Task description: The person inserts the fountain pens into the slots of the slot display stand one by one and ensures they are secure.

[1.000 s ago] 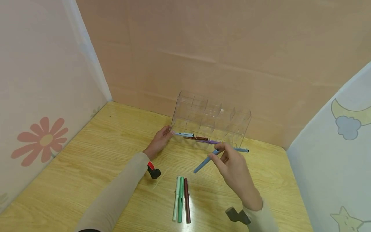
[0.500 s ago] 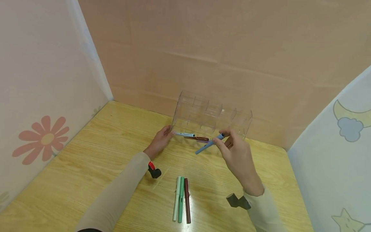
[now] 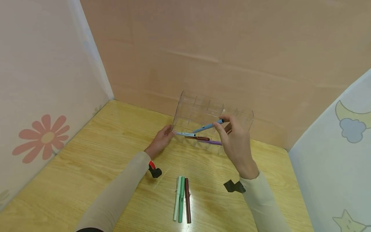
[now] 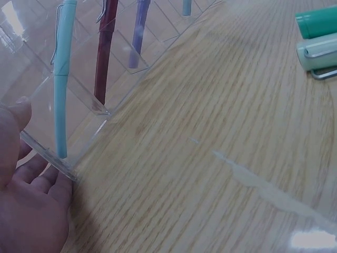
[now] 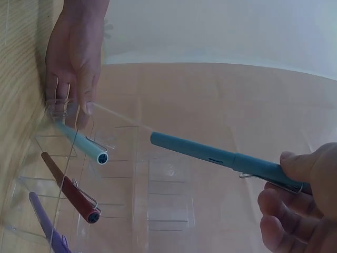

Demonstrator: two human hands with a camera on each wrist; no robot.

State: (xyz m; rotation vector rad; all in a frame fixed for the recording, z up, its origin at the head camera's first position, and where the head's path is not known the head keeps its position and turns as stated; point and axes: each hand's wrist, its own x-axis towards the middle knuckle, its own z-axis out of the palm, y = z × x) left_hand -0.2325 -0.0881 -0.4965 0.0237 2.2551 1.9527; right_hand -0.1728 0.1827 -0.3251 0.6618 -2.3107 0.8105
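My left hand [image 3: 160, 140] grips the left side of a clear compartmented pen organizer [image 3: 178, 106], thumb on one face and fingers on the other. My right hand [image 3: 238, 143] pinches a blue pen [image 3: 206, 127] near its clip end. That pen slants above the front row, its free end pointing left. Light blue [image 4: 62, 79], dark red-brown [image 4: 105, 52] and purple [image 4: 138, 31] pens stand in separate front compartments. A sliver of another blue pen [image 4: 187, 7] shows farther along; in the head view my right hand hides it.
Pale green [image 3: 176, 199], green [image 3: 181, 199] and maroon [image 3: 187, 201] pens lie side by side on the wooden table [image 3: 130, 187], nearer me. A tan backdrop [image 3: 232, 64] rises behind the organizer, and printed side panels [image 3: 333, 154] flank the table.
My right hand has moved up and away from me with the blue pen, from in front of the organizer to over its compartments. The left hand keeps its grip on the organizer.
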